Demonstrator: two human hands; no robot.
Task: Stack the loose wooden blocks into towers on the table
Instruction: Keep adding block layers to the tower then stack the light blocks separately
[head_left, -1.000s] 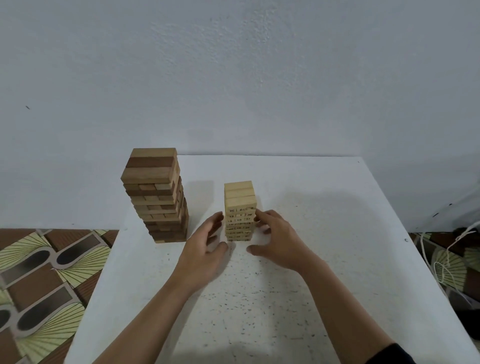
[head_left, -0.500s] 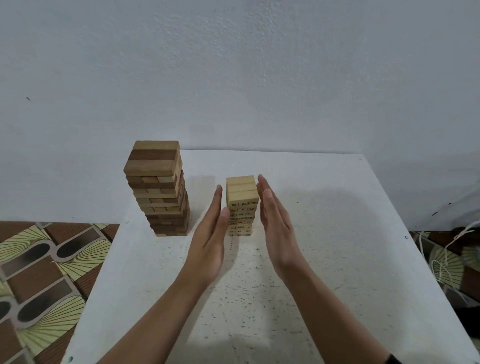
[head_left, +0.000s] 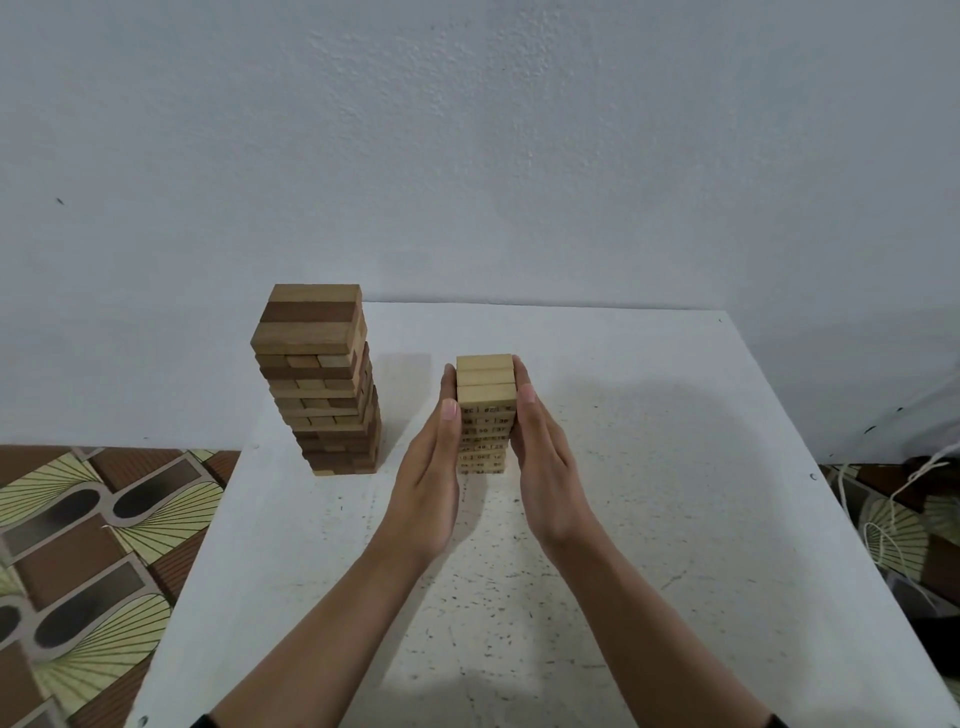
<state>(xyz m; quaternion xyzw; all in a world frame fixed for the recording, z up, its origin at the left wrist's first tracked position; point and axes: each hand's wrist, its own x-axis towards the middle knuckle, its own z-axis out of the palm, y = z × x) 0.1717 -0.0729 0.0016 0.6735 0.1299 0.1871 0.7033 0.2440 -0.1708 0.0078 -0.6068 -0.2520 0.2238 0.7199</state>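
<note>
- small pale wooden block tower with printed numbers (head_left: 485, 396) stands mid white speckled surface (head_left: 675, 467)
- left hand (head_left: 431, 478) and right hand (head_left: 545, 467) flat, fingers straight, pressing its two sides
- taller two-tone brown wooden block tower (head_left: 317, 379) sits left of it, apart

**Two towers, one between the hands**

Both towers stand on the table (head_left: 675, 467). The left tower (head_left: 317, 379) is near its left edge. The right tower (head_left: 485, 400) stands apart, nearer the middle. The left hand (head_left: 431, 467) touches its left side, the right hand (head_left: 545, 467) its right.
</note>
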